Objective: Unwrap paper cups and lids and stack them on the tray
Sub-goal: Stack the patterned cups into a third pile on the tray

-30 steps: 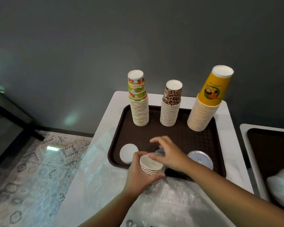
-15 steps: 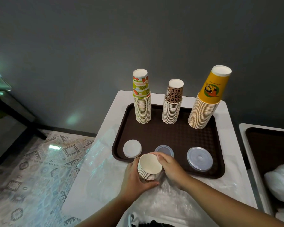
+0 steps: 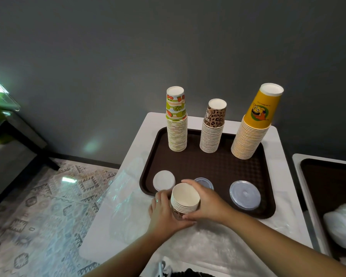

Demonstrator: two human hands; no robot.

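Close to the viewer, both hands clasp a short stack of paper cups [image 3: 185, 200], mouths up, held at the near edge of a brown tray [image 3: 218, 168]. The left hand [image 3: 164, 213] wraps its curled fingers around the stack's left and lower side, a ring showing on one finger. The right hand [image 3: 206, 200] curls over the stack's right side, its fingertips reaching the far rim of the top cup. The hands hide most of the cups' printed sides, so the pattern cannot be made out, nor whether the stack's base touches anything.

Just beyond the left hand, a white lid [image 3: 163, 180] lies flat on the tray. Behind the right hand, a small clear lid [image 3: 205, 181] is half hidden by the fingers. To the right of that hand lies a larger clear lid [image 3: 244, 194].

Farther off, past both hands, three tall stacks of upturned cups stand along the tray's far side: a fruit-print stack [image 3: 176, 120] on the left, a leopard-print stack [image 3: 213, 127] in the middle, and a yellow stack [image 3: 254, 124] on the right with a cartoon figure too small to identify.

The tray sits on a white table [image 3: 140, 140]. Crumpled clear plastic wrap [image 3: 128, 200] spreads under and to the left of the hands; its edges are hard to trace against the white. At the far right, a second tray [image 3: 332, 182] is cut off by the frame and holds a white wrapped bundle [image 3: 343, 224], contents unclear.
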